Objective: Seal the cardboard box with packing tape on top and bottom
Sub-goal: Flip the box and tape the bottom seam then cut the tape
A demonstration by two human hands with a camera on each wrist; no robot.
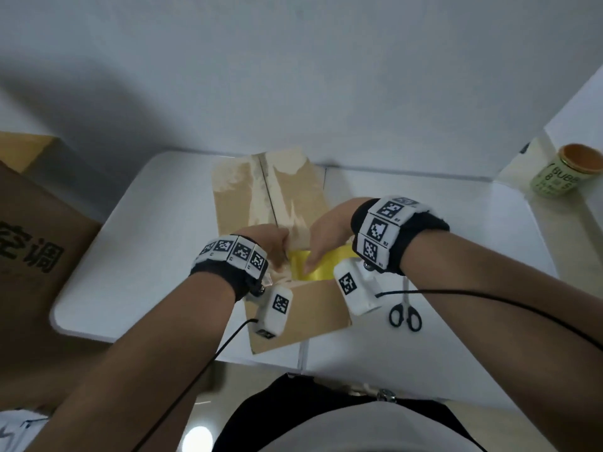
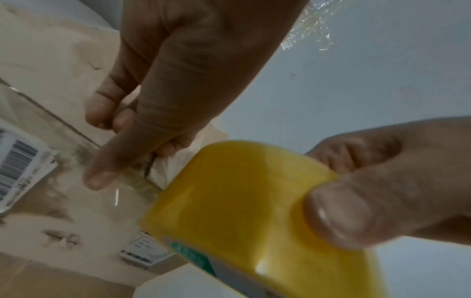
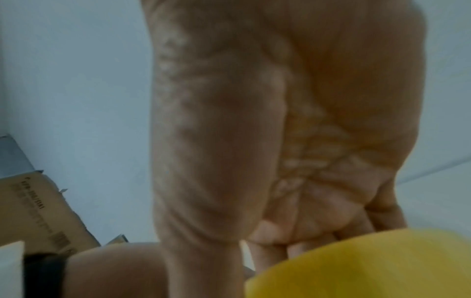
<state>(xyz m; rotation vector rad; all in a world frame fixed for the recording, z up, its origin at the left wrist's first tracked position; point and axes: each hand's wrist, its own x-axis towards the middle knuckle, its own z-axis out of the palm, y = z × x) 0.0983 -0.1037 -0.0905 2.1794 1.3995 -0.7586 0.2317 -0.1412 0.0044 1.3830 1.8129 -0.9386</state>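
A brown cardboard box (image 1: 235,203) with torn, pale patches along its centre seam lies flaps closed on the white table (image 1: 146,223). My right hand (image 1: 315,256) grips a yellow roll of packing tape (image 1: 329,261) over the box's near end, thumb on the outer face. In the left wrist view that thumb (image 2: 339,217) presses on the roll (image 2: 242,211). My left hand (image 1: 280,252) sits just left of the roll, fingers curled, pinching the tape's free end (image 2: 142,181) down at the box (image 2: 51,60) seam. The right wrist view shows my palm (image 3: 280,201) above the roll (image 3: 356,262).
Black-handled scissors (image 1: 404,314) lie on the table right of the box. A large printed carton (image 1: 32,239) stands at the left. A green paper cup (image 1: 561,171) sits on a ledge at far right. White shipping labels (image 2: 18,165) are stuck on the box.
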